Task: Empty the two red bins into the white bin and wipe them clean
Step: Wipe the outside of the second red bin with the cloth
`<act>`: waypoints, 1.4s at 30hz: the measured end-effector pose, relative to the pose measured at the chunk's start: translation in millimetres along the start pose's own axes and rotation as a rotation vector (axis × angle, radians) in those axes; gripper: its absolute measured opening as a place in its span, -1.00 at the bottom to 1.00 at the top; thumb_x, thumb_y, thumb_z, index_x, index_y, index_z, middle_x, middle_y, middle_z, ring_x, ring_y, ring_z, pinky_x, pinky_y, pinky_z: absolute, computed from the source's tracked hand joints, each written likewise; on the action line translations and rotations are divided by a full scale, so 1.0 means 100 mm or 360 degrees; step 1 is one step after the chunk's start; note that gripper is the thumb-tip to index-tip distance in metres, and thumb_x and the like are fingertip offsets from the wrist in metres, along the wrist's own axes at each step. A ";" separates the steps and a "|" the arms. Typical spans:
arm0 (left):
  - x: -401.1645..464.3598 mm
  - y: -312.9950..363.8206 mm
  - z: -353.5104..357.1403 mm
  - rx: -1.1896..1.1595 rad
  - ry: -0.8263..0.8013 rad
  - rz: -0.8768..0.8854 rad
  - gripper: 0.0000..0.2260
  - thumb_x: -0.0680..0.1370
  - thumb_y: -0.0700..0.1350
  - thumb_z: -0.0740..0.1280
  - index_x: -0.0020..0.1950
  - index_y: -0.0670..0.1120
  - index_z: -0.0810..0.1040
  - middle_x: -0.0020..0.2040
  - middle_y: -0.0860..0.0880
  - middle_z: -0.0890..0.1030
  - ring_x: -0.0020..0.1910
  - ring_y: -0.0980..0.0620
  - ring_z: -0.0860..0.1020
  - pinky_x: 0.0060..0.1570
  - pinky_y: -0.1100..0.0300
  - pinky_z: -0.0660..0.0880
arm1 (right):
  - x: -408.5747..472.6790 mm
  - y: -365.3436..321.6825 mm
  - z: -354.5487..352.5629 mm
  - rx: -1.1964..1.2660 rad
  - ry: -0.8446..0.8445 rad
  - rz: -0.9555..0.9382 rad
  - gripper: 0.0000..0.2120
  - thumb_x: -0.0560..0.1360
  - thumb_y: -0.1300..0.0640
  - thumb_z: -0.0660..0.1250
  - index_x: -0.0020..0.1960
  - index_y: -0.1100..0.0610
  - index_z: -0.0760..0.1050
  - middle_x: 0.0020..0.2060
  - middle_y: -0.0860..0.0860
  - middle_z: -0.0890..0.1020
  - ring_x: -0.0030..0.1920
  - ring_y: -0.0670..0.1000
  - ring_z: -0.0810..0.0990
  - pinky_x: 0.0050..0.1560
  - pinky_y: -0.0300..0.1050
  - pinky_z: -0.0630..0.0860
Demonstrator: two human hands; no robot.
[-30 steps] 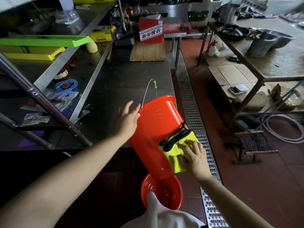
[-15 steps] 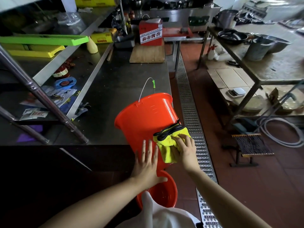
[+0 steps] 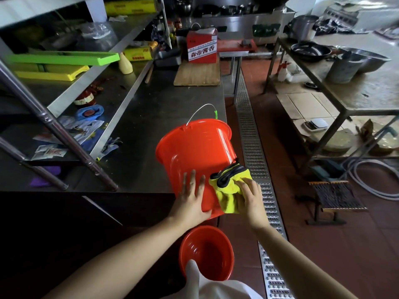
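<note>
A red bin with a wire handle lies tilted on the steel counter's near corner, its mouth facing away. My left hand lies flat with straight fingers on its outer wall near the base. My right hand presses a yellow cloth with black trim against the bin's right side. A second red bin stands on the floor below, mouth up. White fabric shows at the bottom edge; the white bin cannot be made out.
The steel counter carries a wooden board and a red box. Shelves with trays and clutter stand to the left. A metal floor drain runs along the right of the counter; a second steel table stands beyond it.
My left hand came from the bin's rim down to its wall near the base. The bin turned so its mouth faces farther away. My right hand kept the cloth on the bin's side.
</note>
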State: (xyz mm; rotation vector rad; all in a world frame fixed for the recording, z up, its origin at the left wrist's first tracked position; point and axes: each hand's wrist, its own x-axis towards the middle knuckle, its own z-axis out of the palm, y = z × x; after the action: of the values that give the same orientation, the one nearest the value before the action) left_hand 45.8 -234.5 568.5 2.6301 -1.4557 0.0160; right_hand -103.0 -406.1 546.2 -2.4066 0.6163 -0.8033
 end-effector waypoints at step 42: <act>0.66 -1.74 -0.86 -0.0276 -0.0346 -0.0050 0.08 0.35 0.55 0.19 0.61 -0.06 -0.14 0.55 0.09 -0.42 0.56 0.03 -0.28 0.49 -0.04 0.05 | 2.20 -1.42 0.96 -0.0718 -0.0823 -0.0100 -0.16 0.34 -0.62 -0.19 0.56 -0.33 0.00 0.62 -0.08 0.04 0.61 0.11 -0.11 0.48 0.44 -0.10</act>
State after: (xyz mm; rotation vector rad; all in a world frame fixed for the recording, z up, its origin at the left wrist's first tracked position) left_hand 232.7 -188.6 639.4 2.5767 -1.4053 -0.3927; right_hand 153.4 -389.9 655.3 -2.8914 0.5505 -0.0350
